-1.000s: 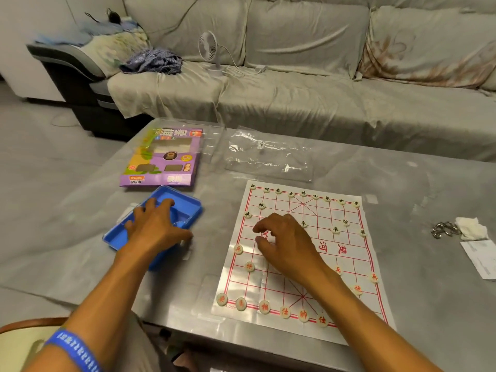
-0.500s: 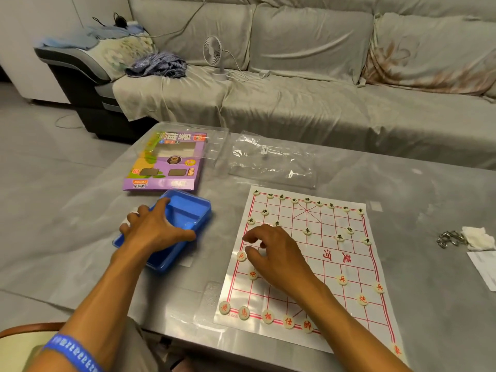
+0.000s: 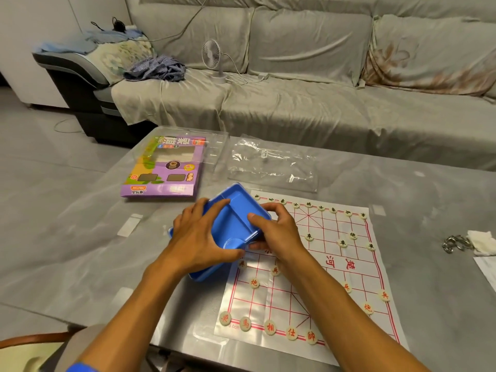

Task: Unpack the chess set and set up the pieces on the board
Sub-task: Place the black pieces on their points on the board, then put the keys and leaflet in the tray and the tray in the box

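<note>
The bench [image 3: 80, 251] carries everything, so I start there and work down. The board [image 3: 335, 277], a thin printed sheet, lies flat on it to my right, and it looks nearly dressed: dark-marked pieces [image 3: 321, 208] line the far edge, red ones [image 3: 270, 327] line the near edge, with soldiers and cannons standing between. My right forearm hides part of the near rows, so I cannot say whether every point is filled.

The box [image 3: 163, 167] lies flat beyond my hands, with a clear bag [image 3: 273, 165] just beside it, both well apart from the play.

The blue tray [image 3: 236, 218] is what I have in hand. It is tilted, its near corner over the board's left edge, and the compartments I can see look bare. My left grip [image 3: 200, 245] clasps its near left side, fingers spread over the rim and thumb near the round pocket. My right grip [image 3: 279, 232] holds the right rim, thumb on top and fingers curled under.

I judge this to be the tail of the unpacking: checking the tray for a last piece, or clearing it away. Next I need to keep it clear of the standing pieces, since a brush from its corner would scatter the left file. Then I set it beside the box and straighten any piece off its point.
</note>
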{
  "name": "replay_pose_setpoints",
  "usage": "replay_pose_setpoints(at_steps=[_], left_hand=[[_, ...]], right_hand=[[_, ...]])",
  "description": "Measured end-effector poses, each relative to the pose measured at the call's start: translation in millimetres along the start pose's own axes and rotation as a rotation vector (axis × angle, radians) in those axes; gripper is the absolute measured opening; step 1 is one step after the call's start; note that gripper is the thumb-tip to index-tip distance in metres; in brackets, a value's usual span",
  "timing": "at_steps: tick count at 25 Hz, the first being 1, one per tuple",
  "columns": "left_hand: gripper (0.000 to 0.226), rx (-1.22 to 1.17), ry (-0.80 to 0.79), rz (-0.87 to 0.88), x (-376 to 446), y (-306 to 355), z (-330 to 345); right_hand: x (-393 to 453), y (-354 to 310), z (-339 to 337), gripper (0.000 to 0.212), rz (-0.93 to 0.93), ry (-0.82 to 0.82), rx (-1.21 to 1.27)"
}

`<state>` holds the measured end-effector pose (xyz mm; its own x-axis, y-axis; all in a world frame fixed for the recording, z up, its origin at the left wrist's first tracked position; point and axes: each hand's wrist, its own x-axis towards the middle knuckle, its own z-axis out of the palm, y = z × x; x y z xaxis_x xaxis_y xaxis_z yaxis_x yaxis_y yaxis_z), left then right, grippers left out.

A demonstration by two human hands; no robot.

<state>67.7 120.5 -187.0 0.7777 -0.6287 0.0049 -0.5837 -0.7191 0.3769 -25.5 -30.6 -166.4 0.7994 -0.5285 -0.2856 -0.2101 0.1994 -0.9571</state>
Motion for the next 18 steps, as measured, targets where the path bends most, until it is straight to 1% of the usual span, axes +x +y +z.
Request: replay_pose_setpoints(at_steps=[1,2,3,4,6,7,9,10,11,12,14,18], left_hand=[[0.105,-0.07,-0.045,-0.011,2.5,-0.3,-1.7],[0.101,-0.204,-0.069,-0.039,6.0,-2.4,-3.8],[0.094,-0.357,-0.054,-0.083,9.0,-5.5,-5.9],[0.086,-0.474,-0.005,-0.154,11.8,-10.4,-7.0],[0.071,-0.567,0.138,-0.338,15.4,-18.6,-8.6],[0.066,-0.632,0.18,-0.415,16.6,-20.9,-9.0],[0.055,-0.925,0.194,-0.485,17.1,-18.4,-7.8],[0.049,-1.078,0.171,-0.487,16.3,-13.9,-8.3],[0.044,-1.182,0.136,-0.476,15.1,-8.6,-8.7],[0.04,-1.238,0.106,-0.455,13.5,-3.4,-8.5],[0.036,-1.273,0.081,-0.401,9.1,4.3,-6.5],[0.036,-1.308,0.065,-0.343,1.6,14.8,-6.0]], right_hand=[[1.4,1.7,-0.6,0.028,0.017,0.008,0.027],[1.9,3.5,-1.1,0.027,0.024,0.018,0.037],[2.1,4.9,-1.4,0.026,0.024,0.033,0.034],[2.1,5.8,-1.8,0.025,0.023,0.052,0.034],[2.6,7.0,-4.5,0.026,0.032,0.095,0.084],[3.3,7.4,-6.9,0.027,0.046,0.114,0.136],[3.1,9.3,-14.2,0.029,0.083,0.151,0.245],[2.1,9.8,-18.3,0.029,0.091,0.166,0.287],[0.3,10.2,-23.2,0.029,0.091,0.177,0.318],[-1.8,9.8,-27.8,0.028,0.083,0.188,0.328],[-6.7,7.0,-36.8,0.026,0.053,0.206,0.277],[-15.9,-2.8,-49.9,0.027,0.012,0.206,0.165]])
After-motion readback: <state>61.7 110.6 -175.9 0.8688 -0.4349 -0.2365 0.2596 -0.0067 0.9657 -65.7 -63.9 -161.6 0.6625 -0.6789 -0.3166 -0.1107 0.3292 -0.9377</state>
